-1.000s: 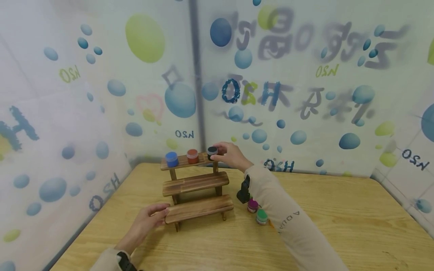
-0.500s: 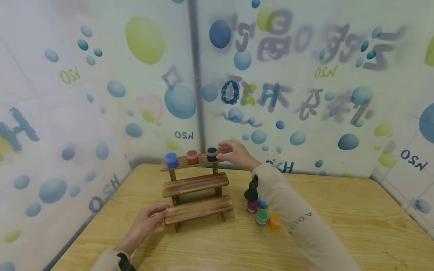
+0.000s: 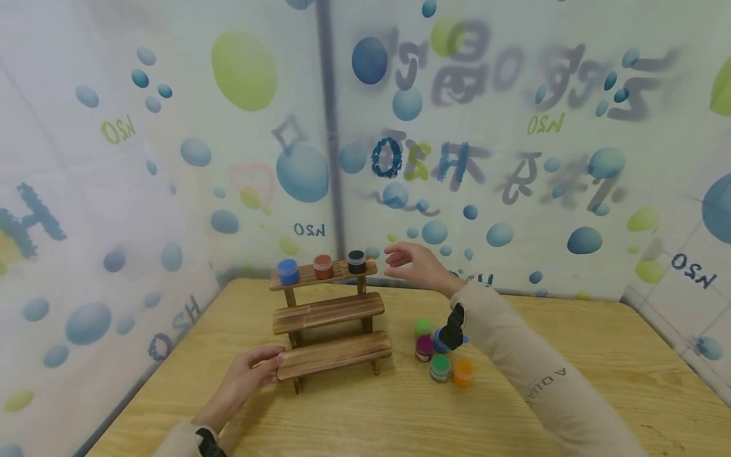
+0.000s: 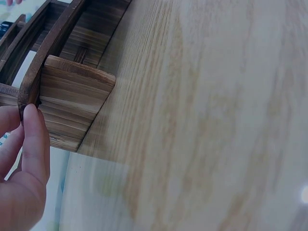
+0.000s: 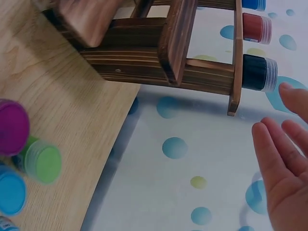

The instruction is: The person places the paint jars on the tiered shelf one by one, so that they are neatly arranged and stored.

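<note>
In the head view we've got the left hand point(image 3: 247, 376) pinching the rack point(image 3: 329, 313), lower middle of frame, and the right hand point(image 3: 421, 266), fingers loose, just beside the black jar point(image 3: 356, 262), near centre.

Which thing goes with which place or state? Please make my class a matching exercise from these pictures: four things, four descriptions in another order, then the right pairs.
Column 1
1. black jar
2. left hand
3. orange jar
4. right hand

Column 2
A. in the air, holding nothing
B. on the table, beside the wooden stand
C. pinching the end of the bottom shelf
D. on the top shelf, next to the red jar

Right pairs: 1-D, 2-C, 3-B, 4-A
</note>
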